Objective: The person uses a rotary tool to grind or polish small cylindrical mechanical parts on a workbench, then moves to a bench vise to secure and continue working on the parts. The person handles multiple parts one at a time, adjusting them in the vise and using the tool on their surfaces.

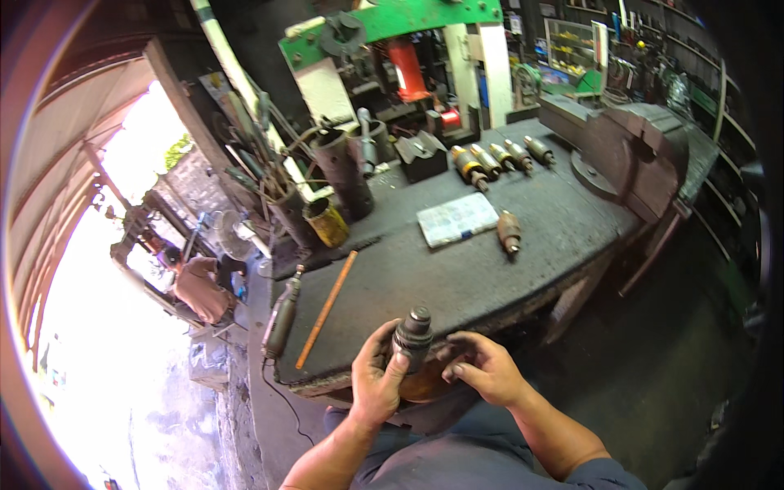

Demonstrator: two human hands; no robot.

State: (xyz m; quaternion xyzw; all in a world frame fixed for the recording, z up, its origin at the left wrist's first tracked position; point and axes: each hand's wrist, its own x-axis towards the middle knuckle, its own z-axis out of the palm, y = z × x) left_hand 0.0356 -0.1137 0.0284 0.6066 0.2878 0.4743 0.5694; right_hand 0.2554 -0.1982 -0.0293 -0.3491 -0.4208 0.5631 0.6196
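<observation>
My left hand (376, 376) is wrapped round a dark steel cylindrical part (412, 335) with a stepped top, held upright at the near edge of the bench (376, 278). Just right of it, my right hand (482, 367) has bent fingers apart, with nothing visible between them. An orange ruler-like strip (327, 310) and a grey corded power tool (282, 318) lie at the bench's left end. A clear compartment box (457, 219) and a brownish cylindrical part (509, 231) lie farther back.
Several similar parts (498, 163) line the back, between a black block (420, 159) and a large vise (633, 155). Tool-filled cans (294, 220) stand left, a green press frame (392, 20) behind. Another person (204, 290) crouches or sits outside at left.
</observation>
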